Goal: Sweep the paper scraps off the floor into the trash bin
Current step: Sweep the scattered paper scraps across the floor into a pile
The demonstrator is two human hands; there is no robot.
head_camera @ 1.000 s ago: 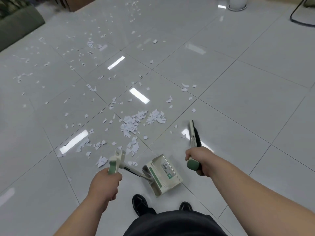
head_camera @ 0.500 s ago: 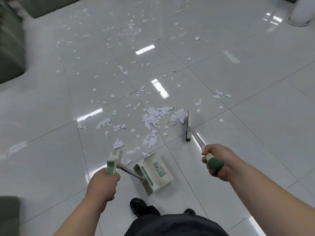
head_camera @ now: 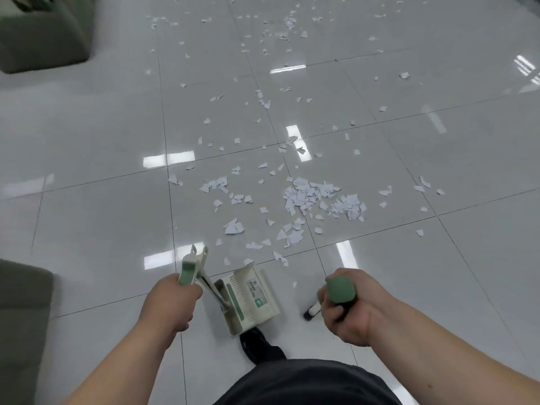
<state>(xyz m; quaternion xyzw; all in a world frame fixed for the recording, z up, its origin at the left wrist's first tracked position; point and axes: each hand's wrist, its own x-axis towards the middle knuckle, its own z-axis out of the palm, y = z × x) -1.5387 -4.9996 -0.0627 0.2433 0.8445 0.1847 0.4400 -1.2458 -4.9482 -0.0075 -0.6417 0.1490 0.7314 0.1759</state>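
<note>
White paper scraps (head_camera: 309,197) lie in a loose heap on the glossy tile floor, with several more scattered far up the room. My left hand (head_camera: 171,305) grips the green-and-cream handle of the dustpan (head_camera: 248,299), whose cream tray stands on the floor just in front of my shoe. My right hand (head_camera: 347,314) grips the green handle of the broom (head_camera: 340,290), held nearly upright so that only a bit of its head (head_camera: 311,312) shows by my fingers, near the pan's right side. No trash bin is in view.
A grey-green sofa (head_camera: 43,33) fills the top left corner, and another grey-green cushion edge (head_camera: 20,331) sits close at the lower left. My black shoe (head_camera: 257,346) is just behind the dustpan. Bare tiles stretch to the right.
The broom has been drawn back from the right edge of the heap to beside the dustpan and now stands nearly upright. The view has swung left; the dustpan has stayed by my foot.
</note>
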